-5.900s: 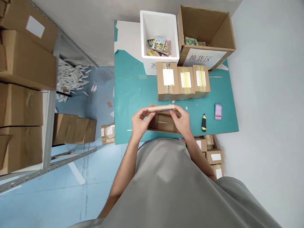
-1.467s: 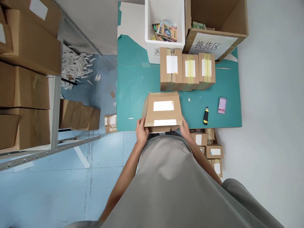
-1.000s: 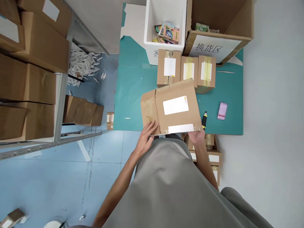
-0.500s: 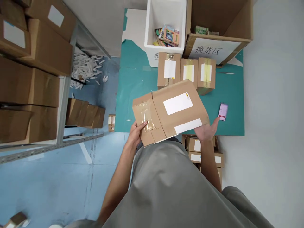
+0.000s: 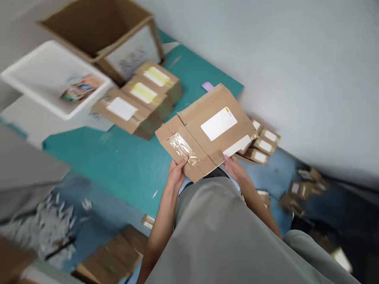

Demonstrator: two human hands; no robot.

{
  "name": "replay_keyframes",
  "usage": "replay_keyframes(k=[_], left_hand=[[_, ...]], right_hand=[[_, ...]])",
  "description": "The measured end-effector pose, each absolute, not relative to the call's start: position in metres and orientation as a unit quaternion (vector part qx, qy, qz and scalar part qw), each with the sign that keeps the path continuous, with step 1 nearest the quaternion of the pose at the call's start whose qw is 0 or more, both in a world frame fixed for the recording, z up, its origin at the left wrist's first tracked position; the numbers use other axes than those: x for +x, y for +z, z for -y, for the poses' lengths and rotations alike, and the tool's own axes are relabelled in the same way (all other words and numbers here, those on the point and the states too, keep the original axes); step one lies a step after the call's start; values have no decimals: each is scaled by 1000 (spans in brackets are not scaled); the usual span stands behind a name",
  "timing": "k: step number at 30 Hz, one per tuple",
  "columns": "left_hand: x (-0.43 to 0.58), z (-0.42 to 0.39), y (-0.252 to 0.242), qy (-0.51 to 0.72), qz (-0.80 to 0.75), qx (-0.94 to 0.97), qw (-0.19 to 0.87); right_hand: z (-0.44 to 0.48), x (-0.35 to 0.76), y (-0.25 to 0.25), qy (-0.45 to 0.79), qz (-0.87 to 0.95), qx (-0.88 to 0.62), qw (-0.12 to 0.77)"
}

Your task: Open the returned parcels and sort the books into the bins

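A flattened cardboard box [image 5: 192, 126] with a white label, a white strip and shiny clear tape is held up in front of my body. My left hand [image 5: 177, 173] grips its lower left edge, thumb on top beside the tape. At the lower right edge, my right hand [image 5: 233, 167] holds the cardboard near the white strip, its fingers partly hidden underneath. Beyond the cardboard, a purple phone [image 5: 207, 86] lies on the green table [image 5: 130, 169], partly covered from view.
Three taped boxes [image 5: 145, 94] stand on the table beside a white bin [image 5: 32, 79] of booklets and a large open carton [image 5: 100, 59]. Labelled boxes [image 5: 265, 146] are stacked low at the right. More cartons [image 5: 109, 256] sit at the lower left, near white scraps [image 5: 44, 225].
The view has swung to the right, so the table appears turned and shifted left. My right hand has moved along the cardboard's lower edge toward my left hand and its fingers have closed on it.
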State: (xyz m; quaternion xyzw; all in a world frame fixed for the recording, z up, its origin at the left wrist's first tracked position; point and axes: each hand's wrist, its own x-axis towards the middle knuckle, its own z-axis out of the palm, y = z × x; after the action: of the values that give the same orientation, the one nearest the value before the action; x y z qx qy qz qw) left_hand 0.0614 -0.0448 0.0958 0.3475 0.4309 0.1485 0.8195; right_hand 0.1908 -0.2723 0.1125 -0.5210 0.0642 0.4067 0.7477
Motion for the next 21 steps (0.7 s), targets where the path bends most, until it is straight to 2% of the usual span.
replay_keyframes(k=[3, 9, 15, 21], left_hand=[[83, 79, 92, 34, -367, 407, 836], [111, 175, 90, -169, -263, 485, 817], [111, 247, 84, -270, -219, 517, 782], [112, 349, 63, -302, -228, 557, 739]], right_hand=[[321, 131, 107, 305, -165, -517, 783], [413, 54, 107, 96, -327, -502, 795], [496, 14, 97, 69, -382, -465, 795], [592, -20, 58, 9, -439, -452, 776]])
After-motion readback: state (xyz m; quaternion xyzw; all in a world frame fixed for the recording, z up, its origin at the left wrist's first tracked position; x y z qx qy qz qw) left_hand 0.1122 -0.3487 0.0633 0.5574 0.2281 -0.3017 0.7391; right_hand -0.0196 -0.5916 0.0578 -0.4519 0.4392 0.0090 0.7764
